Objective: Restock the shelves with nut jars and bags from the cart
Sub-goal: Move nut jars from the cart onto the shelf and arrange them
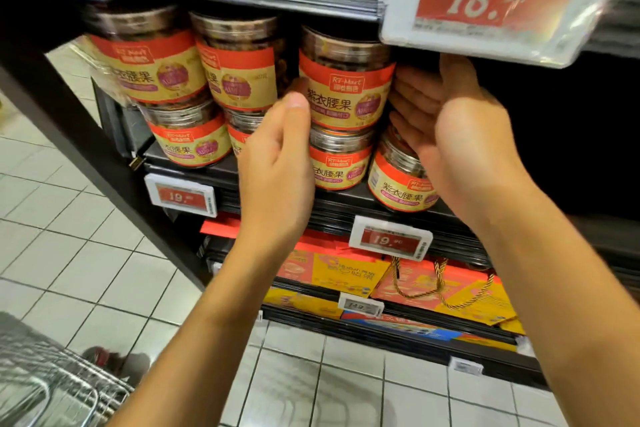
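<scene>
Clear nut jars with red and tan labels stand two high on the dark shelf. The upper jar in the third stack sits on a lower jar, between my two hands. My left hand is at its left side, thumb up by the label; the fingers are mostly hidden behind the hand. My right hand is open, palm facing left, with straight fingers against the jar's right side. A single jar stands below my right palm.
More stacked jars fill the shelf to the left. Price tags hang on the shelf edges, and a large one hangs just above my right hand. Gift boxes lie on lower shelves. The wire cart is at bottom left on the tiled floor.
</scene>
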